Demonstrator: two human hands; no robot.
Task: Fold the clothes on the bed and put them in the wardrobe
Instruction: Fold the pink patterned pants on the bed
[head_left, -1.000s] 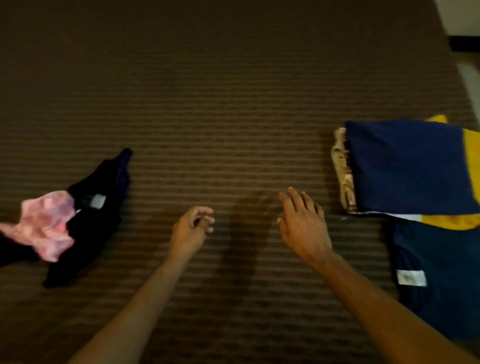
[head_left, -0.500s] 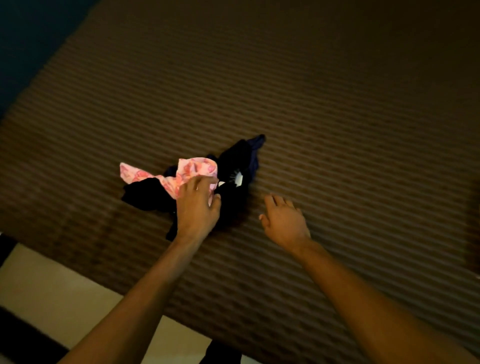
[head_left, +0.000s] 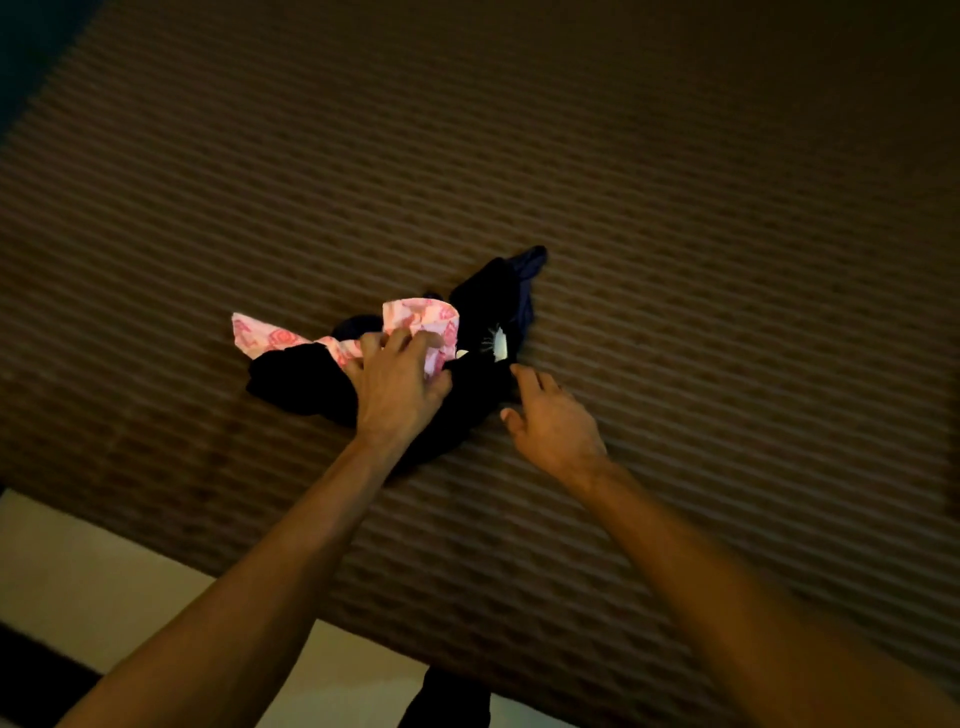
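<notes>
So this is the pick-up part of the fold step imo, nothing's folded here yet. There's a small crumpled heap near the front edge of the bed, which has a brown ribbed cover: a pink patterned cloth lying on top of and tangled w/ a dark garment that has a little white tag showing.

Left hand is down on the heap, fingers curled into the pink cloth, so that grip looks closed on the fabric. It's a bit blurry tho, can't say how much cloth it's actually got. Right hand is just beside the dark garment on its right side, fingers loosely extended toward it, holding nothing. Its fingertip looks about at the edge of the dark fabric, but can't tell if it's touching.

Next move, my guess: pull the pink piece free of the dark one, w/ the right hand pinning or taking the dark one so they don't drag together. Then spread one flat on the bed to fold. Wardrobe isn't in view, so that part's a ways off.
</notes>
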